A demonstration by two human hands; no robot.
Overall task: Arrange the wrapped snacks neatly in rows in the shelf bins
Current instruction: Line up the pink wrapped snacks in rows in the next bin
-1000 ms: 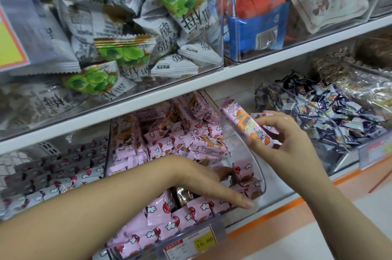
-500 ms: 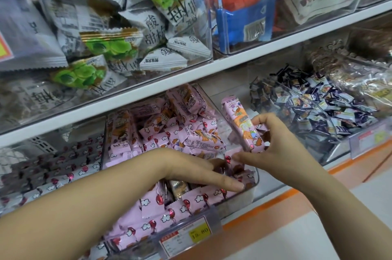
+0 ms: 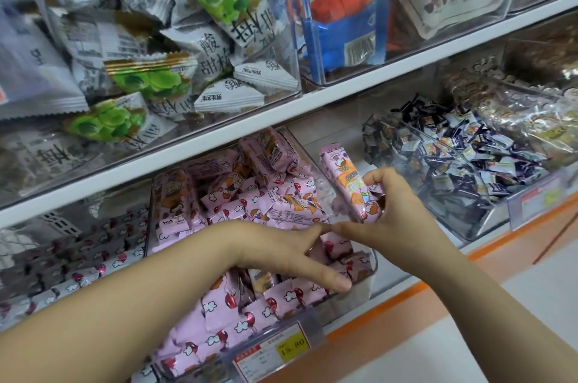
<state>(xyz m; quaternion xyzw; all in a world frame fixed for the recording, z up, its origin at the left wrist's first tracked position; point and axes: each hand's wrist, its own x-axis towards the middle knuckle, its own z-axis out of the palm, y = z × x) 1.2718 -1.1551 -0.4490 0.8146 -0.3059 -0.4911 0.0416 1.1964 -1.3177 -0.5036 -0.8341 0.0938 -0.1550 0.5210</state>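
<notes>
The right hand grips a long pink bar, fingers curled round its lower half. The bar stands nearly upright with its top tipped toward 11 o'clock, just above the right rim of the clear bin.

1 second ago this hand held the bar higher and further out toward 3 o'clock, well apart from the other hand, with the bar lying more slanted. Now it has come in and down. Its thumb tip touches, or nearly touches, the upper finger of the left hand.

The left hand is open. Its fingers are stretched flat across the heap of pink packets in the bin and point toward the front corner at 4 o'clock. It has hardly moved over that second.

I read this as the bar about to go in. The left hand presses the loose packets flat and holds a gap at the bin's right side, and the right hand brings the bar to that gap.

The packets behind, toward 12 o'clock, lie jumbled, so the rows are far from done.

A price label hangs on the bin's front at 6 o'clock. Dark-wrapped sweets fill the neighbouring bin at 3 o'clock.
</notes>
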